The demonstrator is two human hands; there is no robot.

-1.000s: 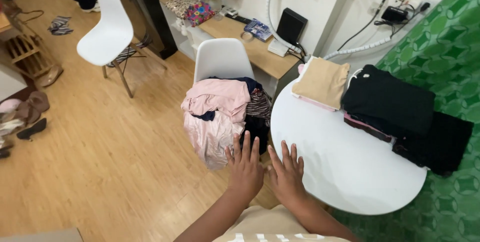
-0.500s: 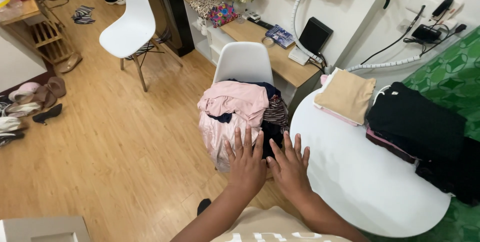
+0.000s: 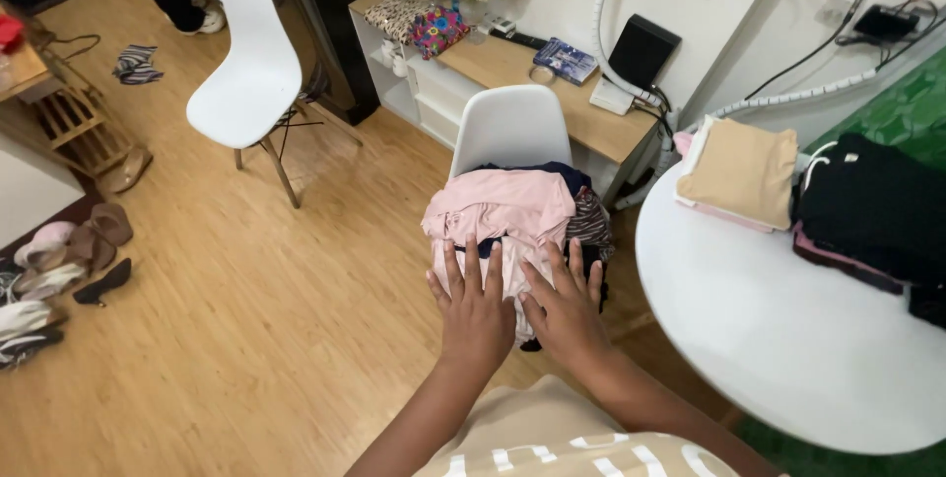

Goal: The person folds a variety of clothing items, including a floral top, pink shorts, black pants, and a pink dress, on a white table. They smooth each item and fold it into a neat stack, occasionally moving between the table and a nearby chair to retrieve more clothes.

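Observation:
A heap of clothes point(image 3: 512, 211) lies on a white chair point(image 3: 509, 127), with a pink garment on top and darker, striped pieces under it. My left hand point(image 3: 475, 305) is stretched out flat with fingers spread, at the near edge of the pink garment. Beside it my right hand point(image 3: 567, 309) is also open, fingers apart, over the striped and dark cloth. Neither hand grips anything.
A round white table point(image 3: 788, 339) stands at the right with a folded beige stack point(image 3: 741, 173) and folded dark clothes point(image 3: 872, 206). A second white chair point(image 3: 251, 63) stands far left on the wood floor. Shoes point(image 3: 59, 260) lie by the left edge. A wooden desk point(image 3: 522, 68) runs along the wall.
The view has moved closer to the chair with the clothes. Both hands stay stretched out side by side and now reach the near edge of the heap.

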